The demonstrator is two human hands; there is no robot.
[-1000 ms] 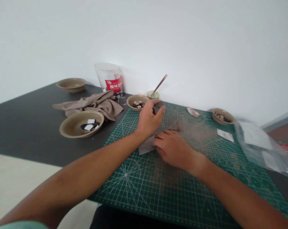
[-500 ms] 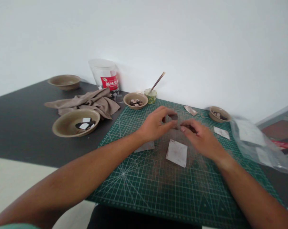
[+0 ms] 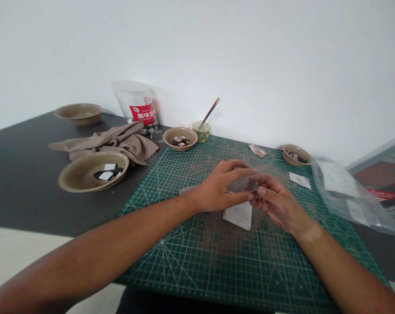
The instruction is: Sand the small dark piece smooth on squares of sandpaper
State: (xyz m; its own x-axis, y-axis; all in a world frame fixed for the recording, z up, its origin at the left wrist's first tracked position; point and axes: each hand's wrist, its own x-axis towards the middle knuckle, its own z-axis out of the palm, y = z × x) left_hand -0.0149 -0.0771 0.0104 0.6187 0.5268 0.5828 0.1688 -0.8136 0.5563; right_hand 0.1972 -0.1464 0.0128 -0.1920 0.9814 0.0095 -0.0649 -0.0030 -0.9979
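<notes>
My right hand pinches a small dark grey piece between thumb and fingers, above the mat. What the piece is I cannot make out. Close on its left, my left hand has its thumb and fingers apart, the tips reaching toward the piece and slightly blurred. Whether they touch it I cannot tell. Below the hands a whitish square sheet lies on the green cutting mat, partly covered by the left hand. Another pale sheet shows behind the left wrist.
Bowls of small dark and pale pieces stand at the back and right. Left are a larger bowl, a brown cloth and a clear tub. A cup holds a stick. A plastic bag lies right.
Both hands have come lower and nearer to me. The dark piece, earlier at my left fingers, now sits in my right fingers. The view has shifted slightly.
</notes>
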